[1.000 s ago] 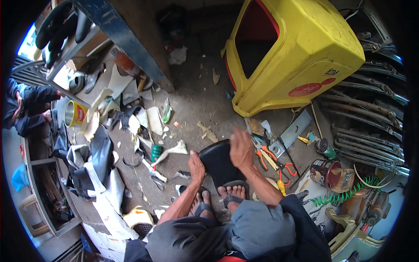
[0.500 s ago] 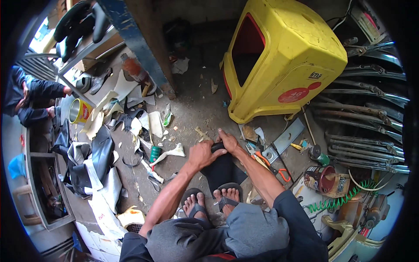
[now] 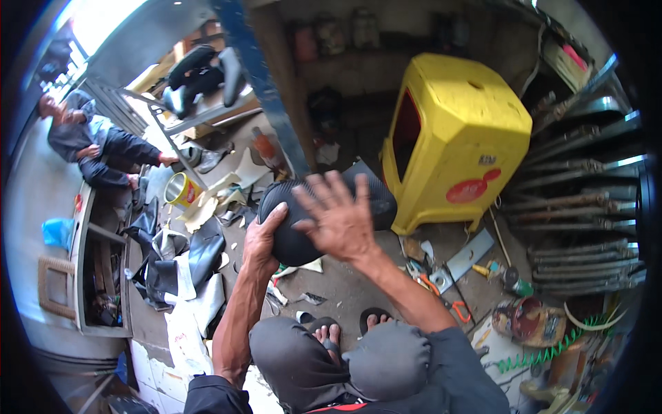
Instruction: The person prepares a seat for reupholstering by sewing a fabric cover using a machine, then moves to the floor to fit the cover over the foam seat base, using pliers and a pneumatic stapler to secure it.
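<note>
A black, padded motorcycle seat (image 3: 289, 245) with a ribbed cover is raised in front of my knees, its long side running across the view. My left hand (image 3: 259, 243) grips its left end, thumb on top and the other fingers hidden beneath. Over the middle of the cover lies my right hand (image 3: 343, 224), palm down with fingers spread wide. The seat's far right end reaches in front of the yellow plastic stool (image 3: 476, 131).
Scraps of black and white sheet material (image 3: 200, 248) litter the floor at left, near a yellow can (image 3: 181, 190). Orange-handled scissors (image 3: 460, 312) and a metal plate (image 3: 469, 259) lie at right. Metal frames (image 3: 586, 207) are stacked beyond. A person (image 3: 103, 141) sits far left.
The seat has come up from the floor by my feet and now lies crosswise. My right hand has opened flat on its cover, while my left has shifted to its left end.
</note>
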Available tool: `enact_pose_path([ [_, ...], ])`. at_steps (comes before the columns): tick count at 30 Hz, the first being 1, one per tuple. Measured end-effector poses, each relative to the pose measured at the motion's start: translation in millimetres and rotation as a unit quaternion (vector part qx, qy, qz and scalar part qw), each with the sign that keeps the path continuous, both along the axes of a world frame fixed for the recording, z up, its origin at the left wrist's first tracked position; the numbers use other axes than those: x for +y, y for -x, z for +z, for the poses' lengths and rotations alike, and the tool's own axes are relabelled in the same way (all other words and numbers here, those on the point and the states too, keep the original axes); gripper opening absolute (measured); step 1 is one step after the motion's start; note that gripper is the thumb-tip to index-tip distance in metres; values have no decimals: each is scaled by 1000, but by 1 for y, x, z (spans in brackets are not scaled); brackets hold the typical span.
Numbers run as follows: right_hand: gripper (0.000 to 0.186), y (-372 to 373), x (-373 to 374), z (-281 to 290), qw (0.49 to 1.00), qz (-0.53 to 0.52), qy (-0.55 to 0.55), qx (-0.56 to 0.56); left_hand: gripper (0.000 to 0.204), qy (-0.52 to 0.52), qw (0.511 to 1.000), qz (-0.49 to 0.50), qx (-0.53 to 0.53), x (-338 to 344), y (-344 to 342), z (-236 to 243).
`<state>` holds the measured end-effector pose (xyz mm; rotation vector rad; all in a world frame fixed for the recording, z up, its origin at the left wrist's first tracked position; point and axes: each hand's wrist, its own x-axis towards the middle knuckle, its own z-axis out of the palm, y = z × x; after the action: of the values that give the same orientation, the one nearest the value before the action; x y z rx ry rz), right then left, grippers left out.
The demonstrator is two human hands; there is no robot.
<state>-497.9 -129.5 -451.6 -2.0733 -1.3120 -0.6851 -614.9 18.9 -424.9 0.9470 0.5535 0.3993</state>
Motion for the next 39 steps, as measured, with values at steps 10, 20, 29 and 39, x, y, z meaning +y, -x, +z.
enact_pose_path([
  [10, 58, -25, -37, 89, 790, 164, -181, 562, 58, 83, 975, 207, -20, -77, 88, 74],
  [20, 50, 2, -37, 109, 613, 379, 79, 689, 56, 109, 844, -481, 209, -80, 234, 68],
  [29, 57, 75, -64, 91, 626, 309, 167, 697, 75, -376, 864, -277, 188, -46, 144, 87],
  [39, 53, 95, -102, 150, 871, 288, 195, 347, 26, -438, 854, -261, 107, -71, 149, 100],
])
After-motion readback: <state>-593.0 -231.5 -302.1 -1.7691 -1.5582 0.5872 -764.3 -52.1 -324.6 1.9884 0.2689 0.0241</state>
